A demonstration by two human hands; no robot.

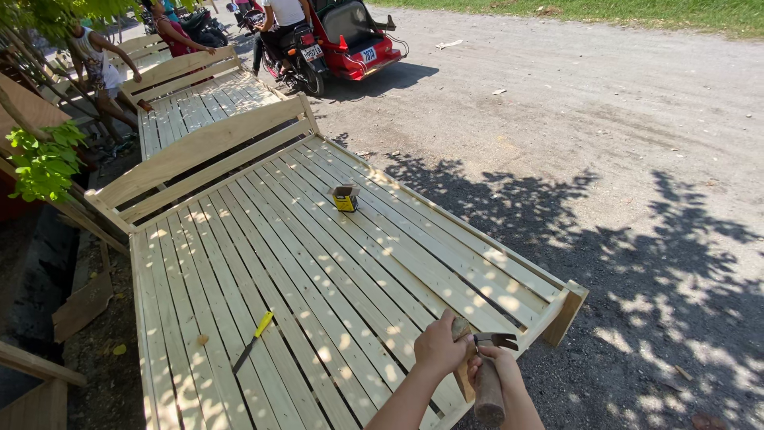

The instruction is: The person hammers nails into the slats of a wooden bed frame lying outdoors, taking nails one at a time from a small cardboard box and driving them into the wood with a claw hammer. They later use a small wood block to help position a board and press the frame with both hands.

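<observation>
Both hands (469, 362) on hammer (485, 374) (upright)

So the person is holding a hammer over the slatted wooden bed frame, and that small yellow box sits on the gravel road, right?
Not quite. The head view shows the small yellow box sitting on the slats of the wooden bed frame, not on the gravel road. The rest holds: both hands grip the hammer over the frame.

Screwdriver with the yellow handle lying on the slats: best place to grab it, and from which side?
Take the screwdriver by its yellow handle, the thicker upper end, coming straight down from above. It lies flat and diagonal across the slatted bed frame, dark shaft toward the camera. Both hands are occupied: the right hand holds a hammer.
</observation>
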